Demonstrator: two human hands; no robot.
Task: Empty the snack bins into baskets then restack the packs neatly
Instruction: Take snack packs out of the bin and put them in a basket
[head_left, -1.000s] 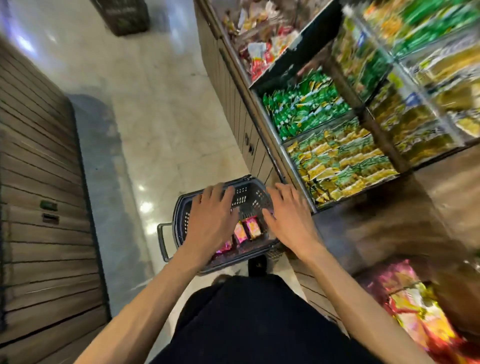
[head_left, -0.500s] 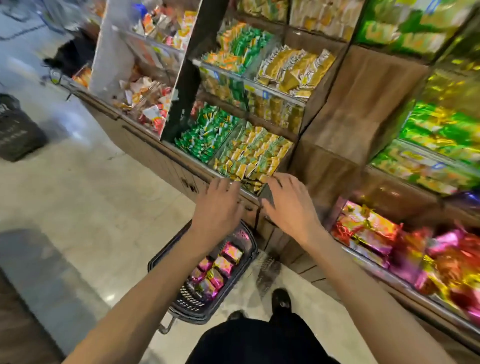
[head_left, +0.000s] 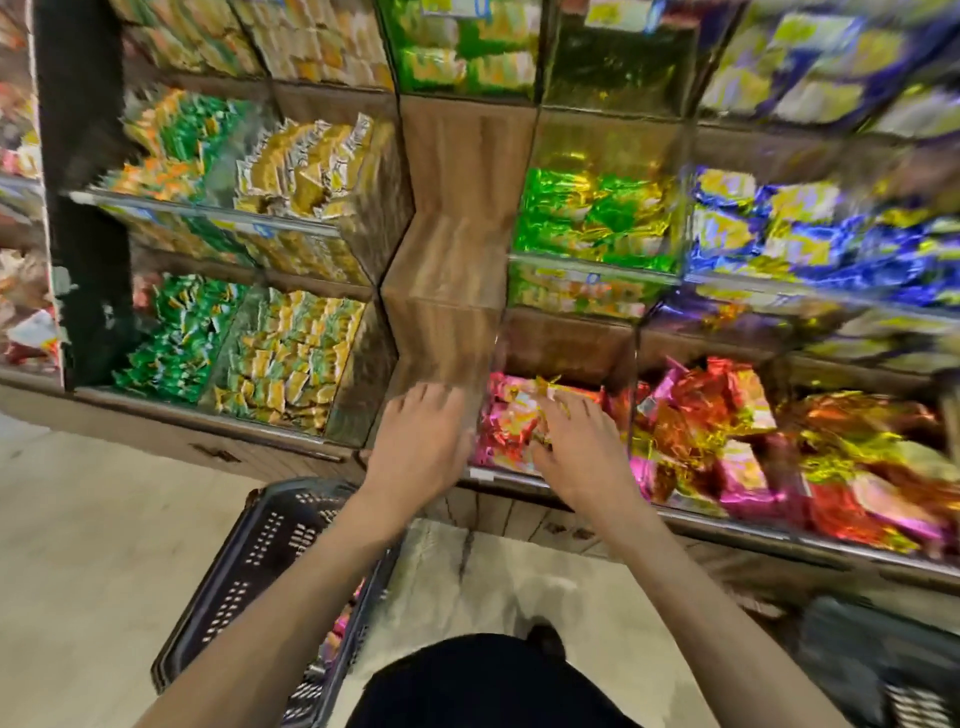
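As right hand (head_left: 576, 457) covers pink packs (head_left: 506, 431), left hand (head_left: 418, 441) beside bin (head_left: 511, 475), basket (head_left: 260, 561) below

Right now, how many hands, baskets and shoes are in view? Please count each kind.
Hands: 2, the left hand and the right hand
Baskets: 2, the basket by the left arm and the blurred basket at lower right
Shoes: 1, the shoe
Total: 5

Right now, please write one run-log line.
left hand: open | right hand: on pink foil snack packs | dark plastic basket: on floor
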